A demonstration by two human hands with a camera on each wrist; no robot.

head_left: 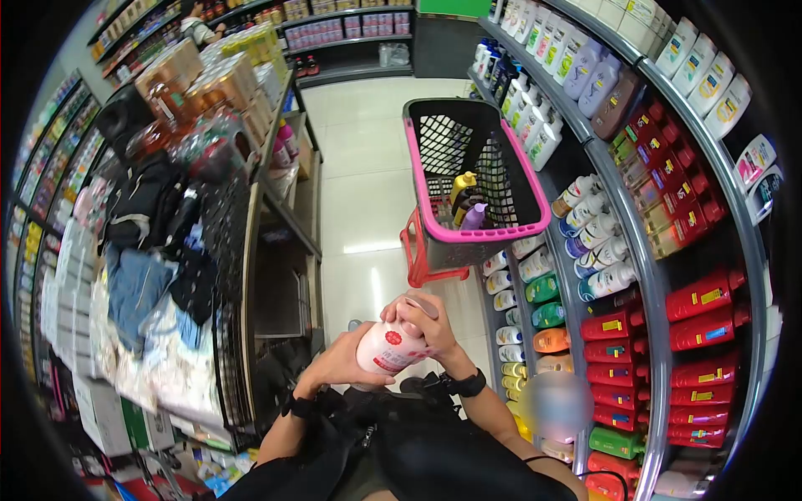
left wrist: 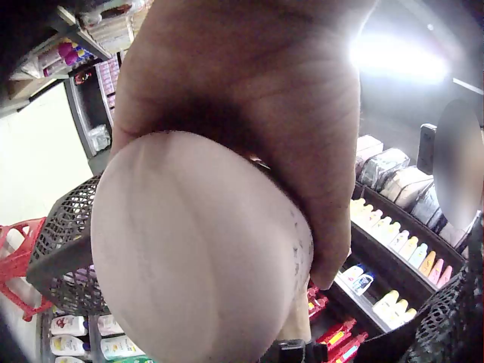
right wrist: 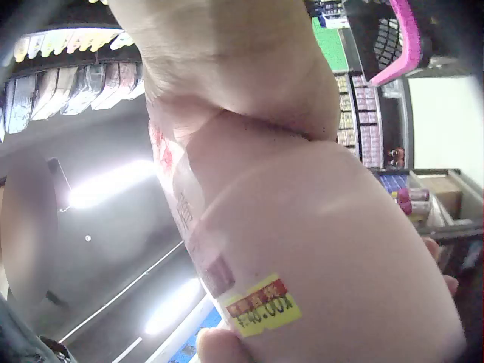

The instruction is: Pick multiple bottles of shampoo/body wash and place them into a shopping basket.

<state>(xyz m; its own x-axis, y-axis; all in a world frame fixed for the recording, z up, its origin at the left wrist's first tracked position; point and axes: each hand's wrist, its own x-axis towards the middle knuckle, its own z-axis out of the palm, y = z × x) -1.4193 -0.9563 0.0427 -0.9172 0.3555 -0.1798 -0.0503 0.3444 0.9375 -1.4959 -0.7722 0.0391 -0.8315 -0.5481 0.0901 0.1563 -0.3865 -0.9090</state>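
A pale pink bottle (head_left: pixel 388 349) with red print is held tilted in front of the person's body. My left hand (head_left: pixel 342 361) grips its body, with the fingers on the far side hidden. At the bottle's top end, my right hand (head_left: pixel 426 324) has its fingers curled round the neck and cap, covering most of that part. In the left wrist view the bottle's smooth rounded base (left wrist: pixel 181 249) faces the camera below the left palm. The right wrist view shows a yellow and red price sticker (right wrist: pixel 265 306) on its side.
Ahead stands a black mesh shopping basket (head_left: pixel 535 227) with a pink rim, over a red frame (head_left: pixel 413 250). Inside are a gold-topped bottle (head_left: pixel 461 185) and a purple bottle (head_left: pixel 474 217). Shelves of red bottles (head_left: pixel 702 334) line the right. A display table with clothes (head_left: pixel 142 288) is left.
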